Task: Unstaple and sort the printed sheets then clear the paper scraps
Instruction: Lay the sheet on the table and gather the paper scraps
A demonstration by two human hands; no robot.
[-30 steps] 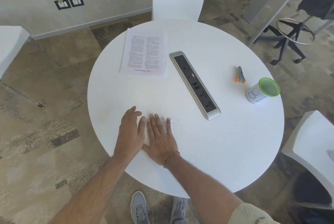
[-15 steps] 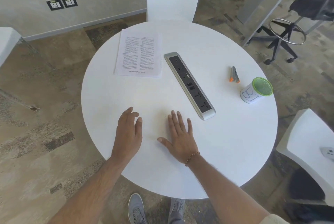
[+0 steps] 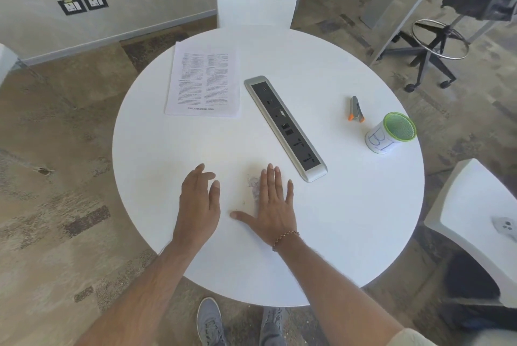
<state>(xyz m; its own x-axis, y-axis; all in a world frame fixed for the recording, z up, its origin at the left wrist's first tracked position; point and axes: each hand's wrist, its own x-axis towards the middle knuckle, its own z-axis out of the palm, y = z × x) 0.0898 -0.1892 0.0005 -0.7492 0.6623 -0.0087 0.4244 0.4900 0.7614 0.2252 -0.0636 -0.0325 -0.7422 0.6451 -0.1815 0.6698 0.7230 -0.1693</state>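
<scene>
**Inspector:** Report on the hands.

**Assistant:** Both lie on the round white worktop (image 3: 349, 220) at its near edge. The right hand (image 3: 272, 204) lies flat, palm down, fingers straight and spread, thumb stretched out to the left; it grasps nothing. The left hand (image 3: 200, 203) sits just to the left of it, fingers relaxed and slightly bent, also grasping nothing. The two hands are apart.

**Inspector:** The paper scraps?

**Assistant:** A small, faint cluster of paper scraps (image 3: 253, 185) lies on the worktop between the hands, touching the left side of the right hand's index finger. They are too pale and small to count.

**Inspector:** The printed sheets?

**Assistant:** One stack of printed sheets (image 3: 203, 81) lies flat at the far left of the worktop, text side up, well apart from the hands.

**Inspector:** Other items?

**Assistant:** A long grey socket strip (image 3: 285, 126) runs diagonally across the middle, its near end close to the right hand's fingertips. At the right lie a staple remover (image 3: 355, 109) with orange tips and, just beside it, a white cup (image 3: 390, 133) with a green rim, near the worktop's right edge.
</scene>
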